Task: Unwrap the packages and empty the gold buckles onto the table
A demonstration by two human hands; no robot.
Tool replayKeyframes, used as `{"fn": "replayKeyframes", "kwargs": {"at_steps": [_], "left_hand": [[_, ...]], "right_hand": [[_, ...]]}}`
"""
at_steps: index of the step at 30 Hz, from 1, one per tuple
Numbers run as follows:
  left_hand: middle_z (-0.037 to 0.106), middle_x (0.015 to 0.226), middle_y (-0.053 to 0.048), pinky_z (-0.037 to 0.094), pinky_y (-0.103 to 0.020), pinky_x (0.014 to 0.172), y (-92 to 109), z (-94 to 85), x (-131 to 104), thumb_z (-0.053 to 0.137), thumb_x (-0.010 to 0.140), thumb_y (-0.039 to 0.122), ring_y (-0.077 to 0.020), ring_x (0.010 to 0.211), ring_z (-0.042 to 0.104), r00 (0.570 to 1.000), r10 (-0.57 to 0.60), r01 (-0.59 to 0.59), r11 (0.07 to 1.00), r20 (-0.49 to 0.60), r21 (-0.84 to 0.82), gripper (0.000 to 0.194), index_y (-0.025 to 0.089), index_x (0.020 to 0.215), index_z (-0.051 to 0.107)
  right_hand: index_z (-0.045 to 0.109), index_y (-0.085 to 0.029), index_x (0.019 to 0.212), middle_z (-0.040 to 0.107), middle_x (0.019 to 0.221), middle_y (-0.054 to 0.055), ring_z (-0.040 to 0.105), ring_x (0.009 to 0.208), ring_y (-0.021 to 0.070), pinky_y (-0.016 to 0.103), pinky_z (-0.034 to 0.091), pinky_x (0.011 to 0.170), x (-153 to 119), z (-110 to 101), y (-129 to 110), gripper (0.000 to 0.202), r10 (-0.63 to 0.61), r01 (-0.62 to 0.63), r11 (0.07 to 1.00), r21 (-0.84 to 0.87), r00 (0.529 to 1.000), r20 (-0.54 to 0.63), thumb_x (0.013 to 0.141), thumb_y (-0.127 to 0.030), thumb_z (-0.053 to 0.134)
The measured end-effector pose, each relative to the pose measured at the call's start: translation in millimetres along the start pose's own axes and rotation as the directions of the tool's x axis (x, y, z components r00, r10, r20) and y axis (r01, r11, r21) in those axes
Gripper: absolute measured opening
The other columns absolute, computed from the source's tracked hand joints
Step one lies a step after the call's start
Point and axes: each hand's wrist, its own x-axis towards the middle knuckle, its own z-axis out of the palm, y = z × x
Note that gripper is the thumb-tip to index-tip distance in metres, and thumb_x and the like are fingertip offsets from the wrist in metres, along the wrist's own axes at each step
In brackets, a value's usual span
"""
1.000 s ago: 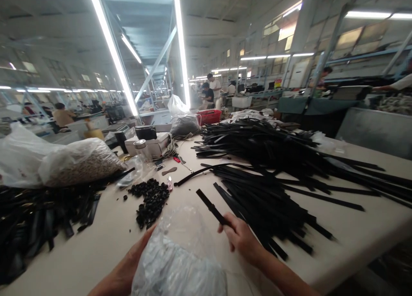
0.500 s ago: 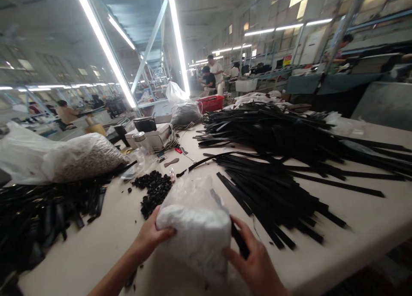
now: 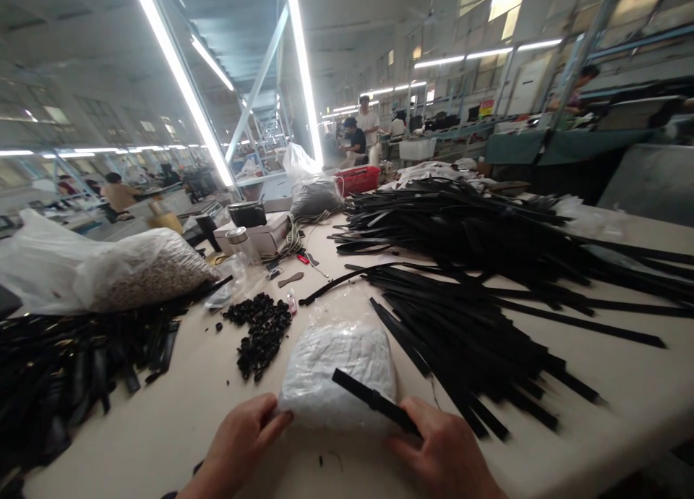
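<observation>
Handling bag (image 3: 330,347): apparent step.
Left hand (image 3: 249,430): touching bag's corner, grip unclear.
Right hand (image 3: 442,441): gripping strap (image 3: 352,388).
Bag: beyond these hands; next move likely calls for clearing strap.

- The white bundle (image 3: 339,354), a squarish, soft-looking package with rounded corners, sat on the pale tabletop (image 3: 135,441) in clear, shiny plastic.
- Its wrapping was wrinkled, with loose film spreading at the far edge.
- The black strap (image 3: 374,400), narrow and flat with a small band across it, slanted in front of the bundle's near right part, its far end pointing left, its near end gripped.
</observation>
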Motion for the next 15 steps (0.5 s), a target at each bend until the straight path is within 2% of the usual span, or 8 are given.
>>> {"fn": "replayKeyframes", "kwargs": {"at_steps": [2,4,7,10,12,15], "left_hand": [[0.054,0.062,-0.001,0.034,-0.028,0.059,-0.4,1.8,0.0,0.051,0.087,0.052,-0.0185,0.062,0.052,0.999,0.044,-0.044,0.999,-0.026,-0.024,0.042,0.021,0.060,0.045],[0.052,0.061,-0.001,0.033,-0.028,0.060,1.7,1.0,-1.6,0.048,0.089,0.054,-0.0177,0.061,0.050,0.997,0.072,-0.075,0.993,-0.038,-0.092,0.045,0.020,0.059,0.046],[0.051,0.062,-0.001,0.037,-0.027,0.061,8.1,-4.7,-1.7,0.048,0.090,0.055,-0.0170,0.062,0.050,0.997,0.071,-0.064,0.935,0.007,-0.349,0.047,0.019,0.060,0.051],[0.051,0.059,0.000,0.040,-0.026,0.058,19.2,-16.7,9.0,0.055,0.086,0.056,-0.0153,0.059,0.049,0.999,0.037,-0.005,0.773,0.037,-0.635,0.046,0.018,0.060,0.055],[0.050,0.056,0.001,0.039,-0.024,0.054,31.1,-30.9,22.5,0.060,0.083,0.054,-0.0132,0.055,0.047,1.000,0.006,-0.011,0.654,-0.009,-0.757,0.043,0.017,0.060,0.055],[0.051,0.055,0.002,0.039,-0.021,0.050,54.0,-59.9,46.3,0.068,0.078,0.049,-0.0102,0.051,0.045,0.993,-0.050,-0.065,0.522,-0.106,-0.850,0.039,0.017,0.061,0.054]], "right_hand": [[0.057,-0.023,0.071,0.068,0.069,0.004,0.066,0.065,0.0228,0.029,0.039,0.057,3.8,6.1,-1.8,0.013,-0.009,0.007,0.998,-0.067,0.999,-0.032,0.081,-0.031,0.061],[0.057,-0.022,0.070,0.067,0.068,0.005,0.064,0.064,0.0226,0.029,0.037,0.057,6.5,10.4,-1.9,0.011,-0.034,0.033,0.999,-0.026,0.999,-0.022,0.080,-0.025,0.055],[0.053,-0.020,0.066,0.062,0.064,0.003,0.059,0.062,0.0197,0.028,0.036,0.055,12.7,6.7,-2.7,0.020,-0.035,0.020,0.962,0.273,0.998,0.050,0.083,-0.030,0.051],[0.048,-0.020,0.062,0.049,0.054,-0.001,0.047,0.051,0.0136,0.025,0.035,0.049,32.1,-14.3,-9.8,0.040,0.008,-0.075,0.802,0.593,0.993,0.115,0.089,-0.050,0.047],[0.046,-0.020,0.060,0.044,0.048,-0.003,0.037,0.043,0.0096,0.023,0.030,0.043,54.4,-35.8,-19.5,0.046,0.036,-0.103,0.716,0.691,0.993,0.111,0.087,-0.058,0.048],[0.045,-0.021,0.059,0.046,0.045,-0.004,0.028,0.036,0.0063,0.022,0.019,0.037,93.9,-68.5,-38.7,0.046,0.068,-0.092,0.649,0.755,0.996,0.063,0.081,-0.059,0.057]]}}
